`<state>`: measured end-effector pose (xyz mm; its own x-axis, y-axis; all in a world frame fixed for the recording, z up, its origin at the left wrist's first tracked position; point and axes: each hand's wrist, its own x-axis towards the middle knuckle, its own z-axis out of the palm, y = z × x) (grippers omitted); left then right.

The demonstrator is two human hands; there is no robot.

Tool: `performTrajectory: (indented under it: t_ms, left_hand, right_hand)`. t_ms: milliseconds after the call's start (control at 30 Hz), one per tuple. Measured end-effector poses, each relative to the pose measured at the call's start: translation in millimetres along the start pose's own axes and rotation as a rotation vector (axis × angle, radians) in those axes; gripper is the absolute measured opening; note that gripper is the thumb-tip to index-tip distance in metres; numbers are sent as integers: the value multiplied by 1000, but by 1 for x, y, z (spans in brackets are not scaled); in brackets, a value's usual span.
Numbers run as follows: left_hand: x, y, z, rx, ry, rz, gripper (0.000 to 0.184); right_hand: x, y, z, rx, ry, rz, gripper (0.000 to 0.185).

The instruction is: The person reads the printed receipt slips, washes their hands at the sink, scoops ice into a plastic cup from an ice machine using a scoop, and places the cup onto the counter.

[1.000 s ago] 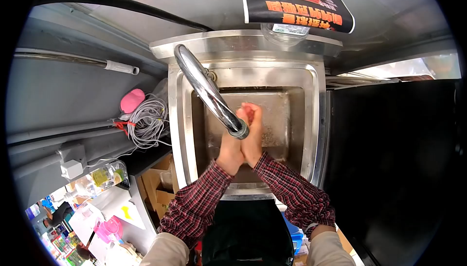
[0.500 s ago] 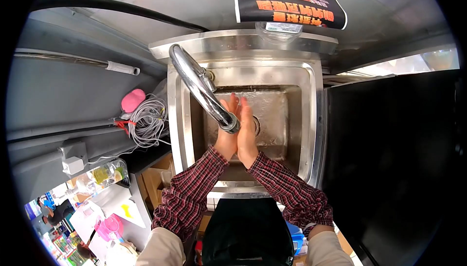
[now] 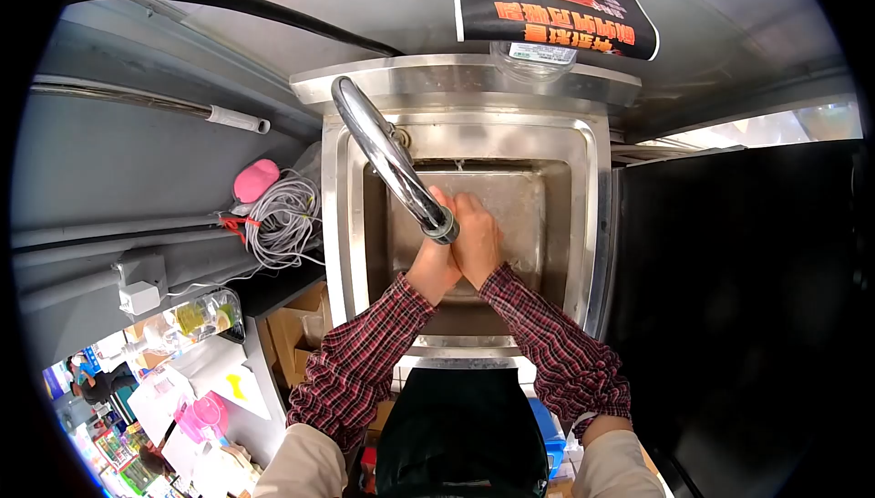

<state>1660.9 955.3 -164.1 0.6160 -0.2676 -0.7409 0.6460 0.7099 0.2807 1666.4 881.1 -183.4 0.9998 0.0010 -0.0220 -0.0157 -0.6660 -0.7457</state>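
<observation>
My left hand (image 3: 434, 267) and my right hand (image 3: 480, 241) are pressed together inside the metal sink (image 3: 583, 225), below the faucet (image 3: 387, 159). Curled fingers of my right hand wrap over the left one, and the two hands are closed around each other. Part of the left hand is hidden behind the faucet's spout end and under the right hand. I see no tool or other object in either hand. Whether water is running from the spout I cannot tell.
A clear plastic container (image 3: 533, 65) sits behind the sink, under a dark poster (image 3: 565, 6). To the left hang a coiled grey cable (image 3: 283, 229) and a pink object (image 3: 256, 180). A large black panel (image 3: 738, 316) stands close on the right.
My hands went from flat, palm to palm with fingers pointing away, to clasped, the right fingers now bent over the left hand. The view has shifted slightly.
</observation>
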Motion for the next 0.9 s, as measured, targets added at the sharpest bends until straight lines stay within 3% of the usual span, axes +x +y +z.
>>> performTrajectory:
  t_ms: [33, 100, 133, 167, 233, 267, 300, 367, 500, 567, 600, 667, 700, 767, 800, 833, 900]
  left_hand:
    - [-2, 5, 3, 74, 51, -26, 62]
    - [-5, 8, 3, 81, 28, -143, 57]
    - [-2, 8, -3, 45, 51, -165, 53]
    - [0, 8, -9, 6, 73, -184, 49]
    - [-8, 7, -5, 35, 99, -72, 38]
    - [-9, 3, -1, 25, 64, 11, 35]
    - [-10, 1, 0, 18, 30, 95, 32]
    - [-7, 0, -15, -47, -65, 128, 22]
    - [-12, 6, -15, -74, -173, 155, 23]
    - [-6, 7, -16, -202, -359, 121, 32]
    - [-13, 13, -1, -98, -206, 84, 46]
    - [-12, 11, 2, -83, -206, 118, 45]
    - [-10, 12, 1, -66, -202, 151, 45]
    - [-8, 15, 0, -39, -227, 177, 43]
    - [-6, 17, 4, -117, -93, 162, 43]
    - [-6, 16, 5, -195, 45, 145, 44]
    - [-4, 6, -6, -196, 2, 120, 41]
  right_hand:
    - [-3, -6, -3, -1, 0, -3, 16]
    - [-19, -20, -7, -114, 0, 185, 16]
    - [-30, -25, -12, -125, -15, 35, 14]
    - [-37, -28, -14, -129, -12, 39, 14]
    - [-48, -33, -13, 398, 80, -59, 14]
    - [-52, -35, -15, 550, -6, 230, 12]
    - [-57, -36, -10, 552, -6, 230, 12]
    - [-62, -36, 2, 1475, 151, 735, 16]
    - [-51, -47, -23, 1844, 41, 901, 9]
    - [-54, -49, -16, 1830, 75, 870, 10]
    - [-60, -48, -6, 1442, 144, 690, 11]
    - [-65, -38, 2, 811, 208, 292, 13]
    - [-61, -35, -1, 812, 208, 286, 13]
    - [-49, -24, -11, 449, 181, -132, 17]
    - [-40, -7, -15, 321, 122, -322, 19]
    - [-30, 0, -21, 319, 122, -314, 19]
    - [-9, 6, -28, 155, 117, -571, 19]
